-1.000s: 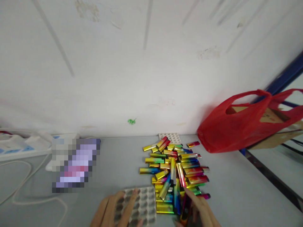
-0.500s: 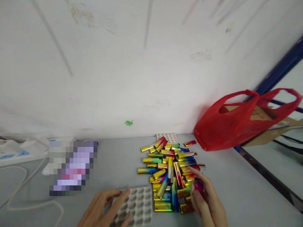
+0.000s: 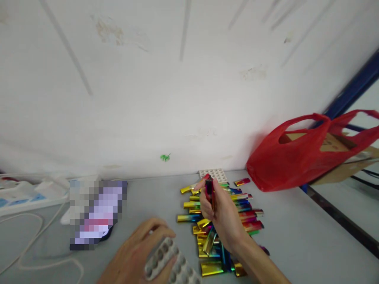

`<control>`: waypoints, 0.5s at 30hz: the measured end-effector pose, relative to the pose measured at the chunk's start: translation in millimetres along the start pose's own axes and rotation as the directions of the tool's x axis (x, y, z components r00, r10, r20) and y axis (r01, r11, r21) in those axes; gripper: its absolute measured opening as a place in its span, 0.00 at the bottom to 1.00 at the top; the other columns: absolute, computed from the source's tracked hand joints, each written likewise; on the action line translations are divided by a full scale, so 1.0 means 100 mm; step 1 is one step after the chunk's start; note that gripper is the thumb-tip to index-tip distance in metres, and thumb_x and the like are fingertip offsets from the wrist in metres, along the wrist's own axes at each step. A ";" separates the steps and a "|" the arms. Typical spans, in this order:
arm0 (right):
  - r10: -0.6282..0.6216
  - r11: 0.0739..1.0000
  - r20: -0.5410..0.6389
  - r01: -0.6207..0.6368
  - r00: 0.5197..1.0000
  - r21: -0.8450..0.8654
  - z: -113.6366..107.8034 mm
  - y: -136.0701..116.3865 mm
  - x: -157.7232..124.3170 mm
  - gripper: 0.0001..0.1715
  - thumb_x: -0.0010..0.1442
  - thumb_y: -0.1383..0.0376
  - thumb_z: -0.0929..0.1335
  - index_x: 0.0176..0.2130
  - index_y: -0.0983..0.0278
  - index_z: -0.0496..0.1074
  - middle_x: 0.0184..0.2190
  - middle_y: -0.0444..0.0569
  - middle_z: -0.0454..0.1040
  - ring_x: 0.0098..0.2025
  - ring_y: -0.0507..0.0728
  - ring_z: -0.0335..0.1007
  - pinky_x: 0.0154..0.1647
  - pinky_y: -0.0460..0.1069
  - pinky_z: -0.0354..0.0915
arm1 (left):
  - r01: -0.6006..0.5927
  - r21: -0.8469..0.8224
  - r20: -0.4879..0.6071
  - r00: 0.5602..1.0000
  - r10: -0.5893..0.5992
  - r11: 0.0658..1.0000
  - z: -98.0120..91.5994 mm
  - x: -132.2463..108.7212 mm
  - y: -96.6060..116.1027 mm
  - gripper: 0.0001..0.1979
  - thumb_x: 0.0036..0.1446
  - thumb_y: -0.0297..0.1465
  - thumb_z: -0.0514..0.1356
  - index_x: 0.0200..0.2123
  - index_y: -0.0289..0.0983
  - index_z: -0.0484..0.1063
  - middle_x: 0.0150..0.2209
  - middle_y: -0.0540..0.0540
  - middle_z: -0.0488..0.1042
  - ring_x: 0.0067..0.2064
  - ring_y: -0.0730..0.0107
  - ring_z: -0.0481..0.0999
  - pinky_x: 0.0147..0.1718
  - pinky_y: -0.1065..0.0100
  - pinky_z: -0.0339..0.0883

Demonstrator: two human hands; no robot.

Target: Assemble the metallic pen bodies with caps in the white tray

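My left hand [image 3: 139,252] grips a white tray with rows of round holes [image 3: 182,268], tilted up off the table at the bottom of the view. My right hand [image 3: 220,209] is closed over the pile, holding upright what looks like a shiny dark red-purple lighter [image 3: 209,189]. Beneath it spreads a heap of glossy lighters [image 3: 211,269] in gold, blue, green and red. My right hand and forearm hide part of the heap. A single red-gold lighter [image 3: 242,182] lies apart at the back.
Behind the heap, a second white holed tray [image 3: 219,174] lies near the wall. A red plastic bag [image 3: 281,161] with cardboard in it stands at the right. At the left are a blurred-out phone [image 3: 99,213], a power strip [image 3: 38,197] and a white cable [image 3: 50,258].
My right hand has moved left and away from me over the heap, carrying the lighter. My left hand has lifted and tilted the tray, which lay flat before. The view has shifted slightly.
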State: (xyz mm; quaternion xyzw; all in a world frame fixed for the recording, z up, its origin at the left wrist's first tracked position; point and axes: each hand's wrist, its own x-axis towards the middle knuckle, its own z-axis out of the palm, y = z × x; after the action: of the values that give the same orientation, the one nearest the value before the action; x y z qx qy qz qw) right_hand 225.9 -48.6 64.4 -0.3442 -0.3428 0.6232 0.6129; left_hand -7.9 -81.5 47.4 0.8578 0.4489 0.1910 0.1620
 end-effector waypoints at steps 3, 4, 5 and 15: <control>0.012 0.999 -0.003 -0.012 1.000 0.039 -0.04 0.09 -0.01 0.29 0.73 0.41 0.70 0.37 0.63 0.73 0.22 0.36 0.57 0.22 0.48 0.43 0.21 0.45 0.43 | 0.166 0.163 0.126 0.974 -0.188 0.972 -0.09 0.16 0.05 0.09 0.61 0.41 0.67 0.37 0.43 0.79 0.40 0.43 0.82 0.43 0.47 0.85 0.44 0.54 0.78; 0.008 0.999 -0.006 -0.008 1.000 0.041 -0.07 0.12 -0.03 0.27 0.72 0.43 0.71 0.35 0.62 0.71 0.23 0.36 0.60 0.22 0.48 0.45 0.21 0.45 0.44 | 0.198 0.206 0.169 0.958 -0.234 0.958 -0.09 0.18 0.07 0.13 0.59 0.45 0.69 0.36 0.42 0.79 0.38 0.42 0.82 0.43 0.44 0.85 0.44 0.52 0.77; 0.005 0.999 -0.001 -0.005 1.000 0.037 -0.09 0.14 -0.05 0.26 0.72 0.45 0.72 0.35 0.61 0.68 0.25 0.37 0.62 0.21 0.48 0.47 0.21 0.45 0.45 | 0.215 0.234 0.206 0.942 -0.264 0.948 -0.09 0.19 0.08 0.15 0.56 0.47 0.70 0.36 0.42 0.79 0.38 0.41 0.82 0.42 0.42 0.85 0.43 0.52 0.76; -0.106 0.933 0.077 0.126 0.991 -0.337 -0.11 0.15 -0.30 0.25 0.74 0.45 0.70 0.35 0.60 0.66 0.26 0.36 0.55 0.25 0.50 0.46 0.25 0.46 0.47 | 0.246 0.028 0.463 0.856 -0.230 0.969 -0.01 0.30 0.05 0.22 0.52 0.41 0.75 0.50 0.44 0.77 0.30 0.56 0.77 0.37 0.56 0.79 0.35 0.66 0.60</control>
State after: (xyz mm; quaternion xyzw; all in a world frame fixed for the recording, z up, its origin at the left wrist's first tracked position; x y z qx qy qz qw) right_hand 227.1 -78.9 45.9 -0.4063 -0.4829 0.5268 0.5693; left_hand 10.8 -59.5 56.2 0.8136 0.4967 -0.0332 0.3004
